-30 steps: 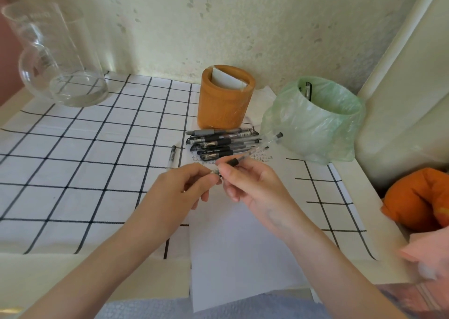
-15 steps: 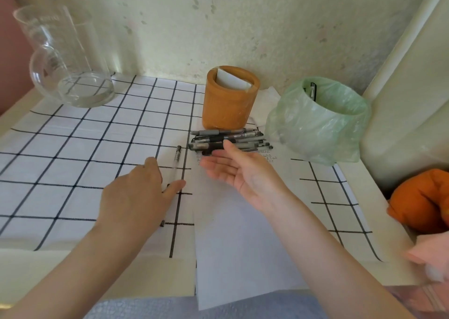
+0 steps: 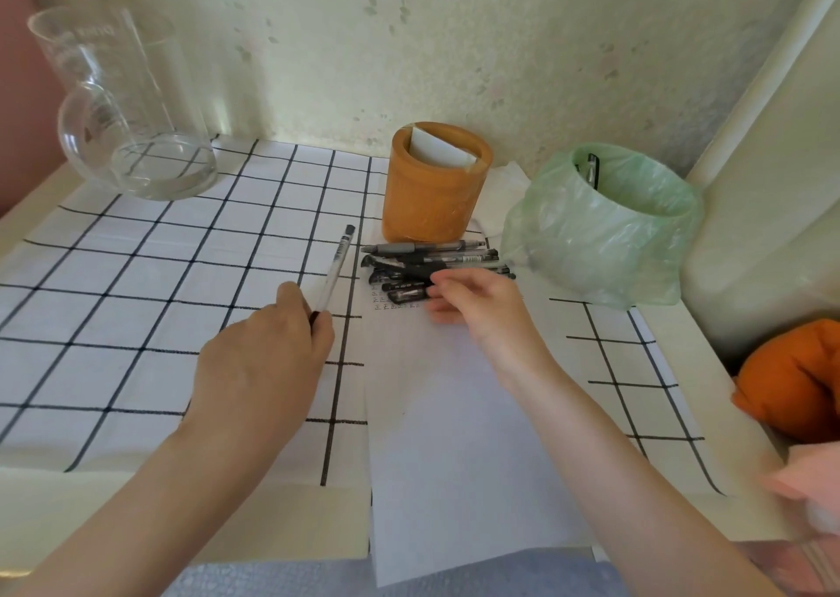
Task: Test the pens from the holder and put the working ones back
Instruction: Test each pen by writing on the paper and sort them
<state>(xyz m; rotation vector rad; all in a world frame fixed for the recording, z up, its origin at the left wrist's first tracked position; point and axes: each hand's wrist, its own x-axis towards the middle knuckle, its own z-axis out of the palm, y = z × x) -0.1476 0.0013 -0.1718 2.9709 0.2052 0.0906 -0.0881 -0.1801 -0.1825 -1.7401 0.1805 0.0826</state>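
Observation:
An orange-brown pen holder [image 3: 432,201] stands at the back of the table with a white card inside. Several black pens [image 3: 432,260] lie in a pile just in front of it, on the top edge of a white paper sheet [image 3: 454,437] that has small test scribbles [image 3: 393,301]. My right hand [image 3: 477,310] reaches palm down onto this pile, its blurred fingertips touching the pens. To the left, my left hand [image 3: 263,360] pinches the lower end of a clear pen [image 3: 335,264], which points away over the checked cloth.
A green bag-lined bin [image 3: 604,233] stands right of the holder with a pen [image 3: 591,171] sticking up inside. A glass jug [image 3: 132,142] sits at the back left. An orange cloth [image 3: 795,383] lies at the right edge. The checked tablecloth [image 3: 136,301] covers the table.
A second ago both hands held one pen together. They parted: my left hand moved left to the clear pen on the cloth, and my right hand turned palm down onto the pile.

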